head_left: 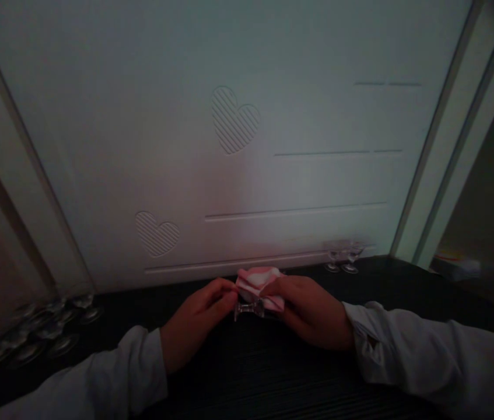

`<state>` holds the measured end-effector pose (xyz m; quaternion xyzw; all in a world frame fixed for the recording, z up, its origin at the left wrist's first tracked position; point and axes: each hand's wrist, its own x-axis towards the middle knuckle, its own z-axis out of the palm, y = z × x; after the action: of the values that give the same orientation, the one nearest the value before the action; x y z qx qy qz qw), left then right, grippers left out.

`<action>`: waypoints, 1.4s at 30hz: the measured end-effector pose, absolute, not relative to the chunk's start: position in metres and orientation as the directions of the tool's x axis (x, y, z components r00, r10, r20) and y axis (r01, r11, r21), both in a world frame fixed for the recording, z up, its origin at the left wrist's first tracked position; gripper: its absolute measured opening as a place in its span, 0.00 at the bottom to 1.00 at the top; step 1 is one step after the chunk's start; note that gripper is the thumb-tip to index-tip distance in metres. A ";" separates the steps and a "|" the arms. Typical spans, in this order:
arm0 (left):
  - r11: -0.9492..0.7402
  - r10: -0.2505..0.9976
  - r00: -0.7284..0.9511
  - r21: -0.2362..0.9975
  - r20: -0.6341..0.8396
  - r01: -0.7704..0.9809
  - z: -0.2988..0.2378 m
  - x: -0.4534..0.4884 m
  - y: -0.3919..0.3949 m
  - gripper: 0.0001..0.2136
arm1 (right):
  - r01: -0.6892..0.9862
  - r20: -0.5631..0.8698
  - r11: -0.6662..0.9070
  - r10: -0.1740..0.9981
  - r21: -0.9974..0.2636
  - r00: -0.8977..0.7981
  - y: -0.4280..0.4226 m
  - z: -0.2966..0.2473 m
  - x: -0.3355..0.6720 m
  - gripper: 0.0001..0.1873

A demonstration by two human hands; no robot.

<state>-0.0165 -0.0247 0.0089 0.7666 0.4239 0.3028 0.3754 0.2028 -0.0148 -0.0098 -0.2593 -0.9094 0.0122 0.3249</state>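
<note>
When the light's this dim, slips are looking likelier

While a pale panel (163, 87) is standing beyond the left hand (200, 319) and right hand (316, 312), a dark table (238, 373) is stretching beneath them. If the left sleeve (111, 376) is swinging wide, it could be bumping the stemmed glasses (49, 331) crowding outside it. Two more glasses (352, 258) are standing beyond the right hand, safer imo. That hand is clutching a pink cloth (251, 279), fingers folded over it; the left is curling, fingertips nearly together by the foot of the small glass (249, 308), can't tell if it's really gripping. That glass is lying sideways between the hands, seemingly against the cloth. Slick fabric could be letting it slide; uneven twisting could be snapping the stem.
</note>
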 end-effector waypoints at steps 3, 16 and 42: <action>-0.384 0.857 0.504 0.787 0.108 0.483 0.010 -0.015 -0.024 0.20 | 0.453 0.595 0.871 0.471 -0.193 -0.652 -0.015 -0.009 0.203 0.09; -0.225 0.787 0.615 0.906 -0.049 0.360 0.010 -0.022 -0.012 0.16 | 0.448 0.587 0.878 0.453 -0.167 -0.671 -0.016 -0.007 0.202 0.10; -0.131 0.876 0.482 0.956 -0.014 0.264 0.006 -0.020 -0.013 0.19 | 0.496 0.553 0.850 0.504 -0.180 -0.663 -0.015 -0.007 0.202 0.10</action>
<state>-0.0205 -0.0132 0.0056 0.6905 0.4126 0.2975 0.5142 0.2021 -0.0150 -0.0071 -0.2742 -0.9119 0.0071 0.3053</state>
